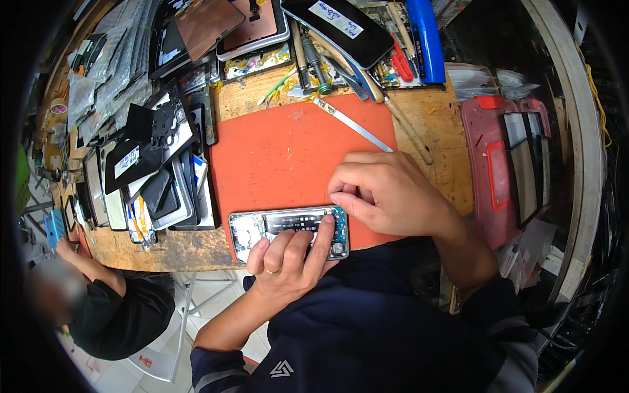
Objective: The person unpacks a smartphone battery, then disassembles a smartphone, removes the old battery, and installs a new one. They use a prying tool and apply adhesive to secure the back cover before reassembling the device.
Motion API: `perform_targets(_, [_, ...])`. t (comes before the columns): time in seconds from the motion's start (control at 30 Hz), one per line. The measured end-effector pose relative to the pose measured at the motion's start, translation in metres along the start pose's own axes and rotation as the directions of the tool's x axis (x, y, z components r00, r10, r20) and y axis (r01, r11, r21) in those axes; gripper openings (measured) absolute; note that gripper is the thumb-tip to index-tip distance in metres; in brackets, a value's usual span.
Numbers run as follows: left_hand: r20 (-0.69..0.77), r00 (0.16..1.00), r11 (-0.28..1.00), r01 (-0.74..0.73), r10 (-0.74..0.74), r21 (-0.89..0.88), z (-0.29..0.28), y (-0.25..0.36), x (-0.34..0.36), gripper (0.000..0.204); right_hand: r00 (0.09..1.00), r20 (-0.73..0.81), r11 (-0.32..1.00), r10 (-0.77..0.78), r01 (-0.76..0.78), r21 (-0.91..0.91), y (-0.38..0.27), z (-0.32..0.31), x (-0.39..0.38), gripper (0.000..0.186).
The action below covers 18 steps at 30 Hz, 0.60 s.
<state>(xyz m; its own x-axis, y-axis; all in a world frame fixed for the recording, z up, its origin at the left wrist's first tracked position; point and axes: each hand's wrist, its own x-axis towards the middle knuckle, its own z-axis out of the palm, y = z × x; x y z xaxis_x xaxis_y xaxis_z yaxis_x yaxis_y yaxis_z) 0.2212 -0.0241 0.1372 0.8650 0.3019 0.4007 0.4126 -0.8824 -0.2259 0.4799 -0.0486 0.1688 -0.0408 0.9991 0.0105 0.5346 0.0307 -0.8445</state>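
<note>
An opened smartphone lies sideways near the front edge of the orange mat. Its back is off; a black battery shows in the middle and a blue circuit board at the right end. My left hand grips the phone from the near side, its index finger pressing beside the blue board. Just above that end, my right hand is closed in a pinch of thumb and index finger. Whatever sits between those fingertips is too small or hidden to make out.
A flat metal blade lies on the mat's far right. Brushes, red pliers and a black phone crowd the back. Stacked phone parts line the left; a red case stands right. Another person sits far left.
</note>
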Motion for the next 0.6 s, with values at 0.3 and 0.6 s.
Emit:
perform_targets(0.3, [-0.051, 0.997, 0.993, -0.051, 0.057, 0.107, 0.003, 0.001, 0.004, 0.046, 1.000, -0.013, 1.000, 0.012, -0.011, 0.018, -0.001, 0.000, 0.002, 0.006])
perform_targets(0.6, [0.069, 0.998, 1.000, 0.003, -0.002, -0.016, -0.002, -0.001, 0.003, 0.060, 0.947, -0.322, 0.989, -0.014, -0.035, -0.145, -0.005, -0.023, 0.014, 0.005])
